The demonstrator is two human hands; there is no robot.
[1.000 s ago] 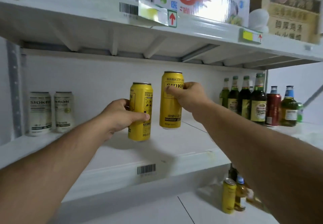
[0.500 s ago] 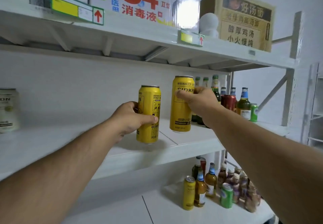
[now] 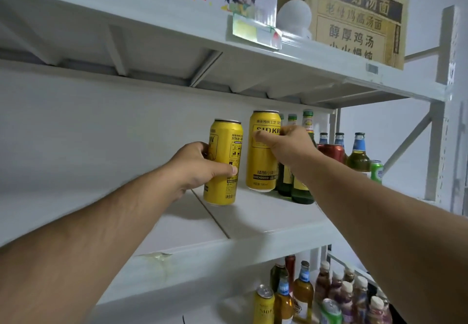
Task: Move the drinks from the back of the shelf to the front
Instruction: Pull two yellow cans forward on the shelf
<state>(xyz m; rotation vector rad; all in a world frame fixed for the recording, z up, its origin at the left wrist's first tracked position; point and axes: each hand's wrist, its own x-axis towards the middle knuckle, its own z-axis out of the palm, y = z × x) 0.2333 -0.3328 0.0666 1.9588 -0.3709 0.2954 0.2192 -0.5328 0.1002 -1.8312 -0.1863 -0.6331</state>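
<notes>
Two tall yellow cans are in my hands over the white middle shelf [image 3: 253, 225]. My left hand [image 3: 200, 166] grips the left yellow can [image 3: 224, 171] around its middle; its base is at or just above the shelf board. My right hand [image 3: 288, 146] grips the right yellow can [image 3: 262, 161] near its top, and that can hangs upright close to the shelf. Right behind this can stand green bottles [image 3: 302, 192], partly hidden by my right wrist.
Further right on the same shelf stand a red can [image 3: 331, 151], blue-capped bottles [image 3: 358, 156] and a green can [image 3: 376, 170]. A cardboard box [image 3: 354, 17] sits on the upper shelf. Several bottles and cans [image 3: 329, 296] crowd the lower shelf.
Both yellow cans have travelled rightward along the shelf with my hands, now reaching the group of green bottles. The white cans at the left have left the view.
</notes>
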